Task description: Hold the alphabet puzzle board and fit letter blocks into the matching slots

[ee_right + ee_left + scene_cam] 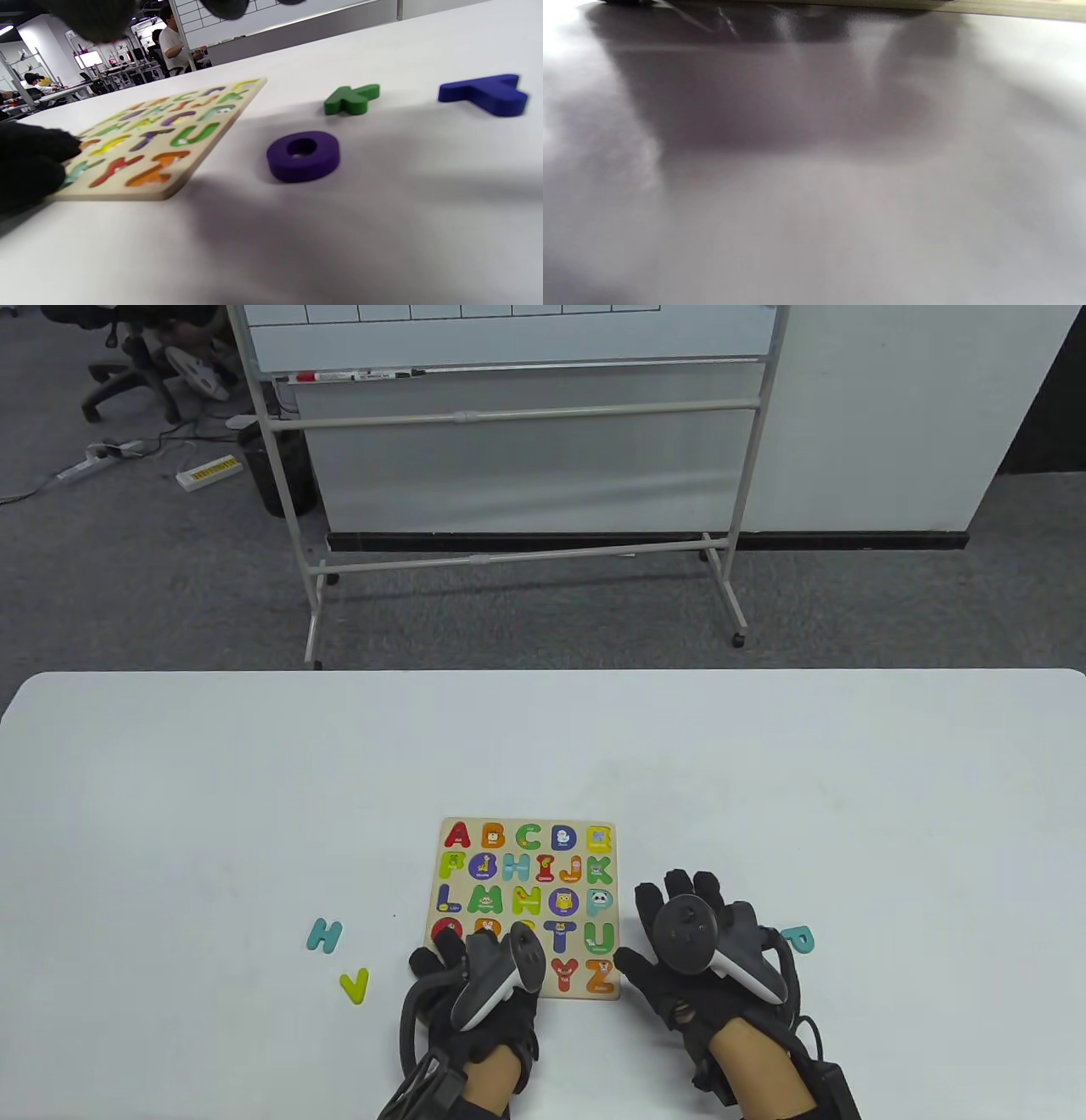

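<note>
Alphabet puzzle board, a square wooden tray with colourful letters seated in its slots, lies flat on the white table in front of you, towards the near edge and between your two hands. Your left hand in its black sensor glove rests on the board's near left corner, fingers laid over the bottom rows; how tightly it grips you cannot tell. Your right hand hovers just beside the board's right edge with fingers spread loosely, holding nothing, and in the right wrist view its fingertips touch the board's near edge. Under that hand, seen from the right wrist camera, lie a dark blue letter T, a purple letter O and a green letter K, all apart from the board. A teal letter P sits right of your right hand. Left of the board lie a teal letter H and a yellow-green letter V.
</note>
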### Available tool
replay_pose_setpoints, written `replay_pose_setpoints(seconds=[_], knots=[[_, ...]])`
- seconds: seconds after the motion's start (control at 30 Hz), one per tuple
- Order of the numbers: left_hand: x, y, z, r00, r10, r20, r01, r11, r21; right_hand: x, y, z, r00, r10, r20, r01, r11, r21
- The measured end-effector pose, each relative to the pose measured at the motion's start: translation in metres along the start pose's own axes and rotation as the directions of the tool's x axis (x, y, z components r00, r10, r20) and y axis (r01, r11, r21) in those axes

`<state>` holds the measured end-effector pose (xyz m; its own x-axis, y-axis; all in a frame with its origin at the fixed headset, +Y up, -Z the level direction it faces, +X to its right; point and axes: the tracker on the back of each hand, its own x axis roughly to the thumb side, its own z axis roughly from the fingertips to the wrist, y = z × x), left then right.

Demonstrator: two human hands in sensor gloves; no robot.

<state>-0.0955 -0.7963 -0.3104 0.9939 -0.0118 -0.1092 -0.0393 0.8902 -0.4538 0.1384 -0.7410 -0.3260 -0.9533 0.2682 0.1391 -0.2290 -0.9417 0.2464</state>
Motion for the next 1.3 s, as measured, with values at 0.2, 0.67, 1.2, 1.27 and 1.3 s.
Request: replay_pose_setpoints(seconds=[0.2,0.67,1.2,1.27,1.3], knots=[[0.002,-0.005,0.012,0.997,-0.075,-0.005,0.075,0.997,0.023,-0.005,0.003,-0.002,0.998,-0.061,-0.008,0.061,0.998,-0.011],[0.004,0.001,0.008,0.994,-0.103,0.044,0.104,0.994,-0.017,0.016,0.001,-0.011,0.964,0.266,0.017,-0.267,0.96,0.089],[0.005,0.003,0.006,0.992,-0.11,0.059,0.112,0.993,-0.03,0.014,0.028,-0.006,0.883,0.468,0.013,-0.468,0.884,-0.011],[0.006,0.002,0.006,0.992,-0.111,0.059,0.113,0.993,-0.03,0.013,0.028,-0.007,0.893,0.449,0.014,-0.449,0.894,-0.006],[0.006,0.002,0.006,0.992,-0.113,0.059,0.114,0.993,-0.03,0.012,0.028,-0.008,0.899,0.438,0.012,-0.438,0.899,-0.001]])
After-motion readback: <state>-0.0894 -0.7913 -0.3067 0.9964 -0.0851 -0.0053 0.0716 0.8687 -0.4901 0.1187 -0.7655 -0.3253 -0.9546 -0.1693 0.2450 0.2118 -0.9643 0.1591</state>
